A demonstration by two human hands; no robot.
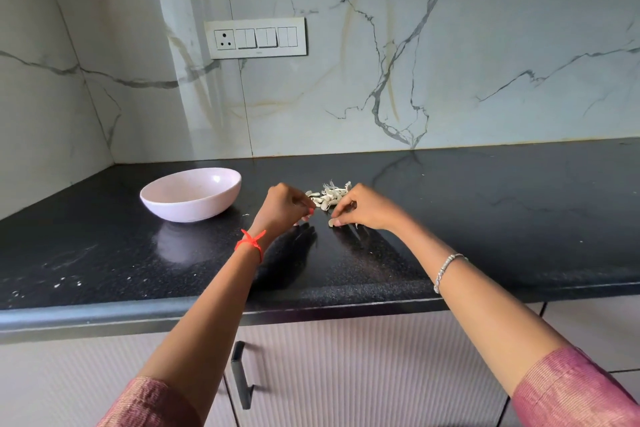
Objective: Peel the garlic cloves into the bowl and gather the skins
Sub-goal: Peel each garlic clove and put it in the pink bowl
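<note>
Pinching what looks like a clove in the right hand and curling the left hand, its hold impossible to tell, right of the bowl where the garlic pile lies; likely handling light and slippery, gripping best at the ends.

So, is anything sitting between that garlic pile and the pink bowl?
Nothing visible blocks it: only the person's own left hand hovers between the garlic pile and the bowl, over the black counter.
</note>
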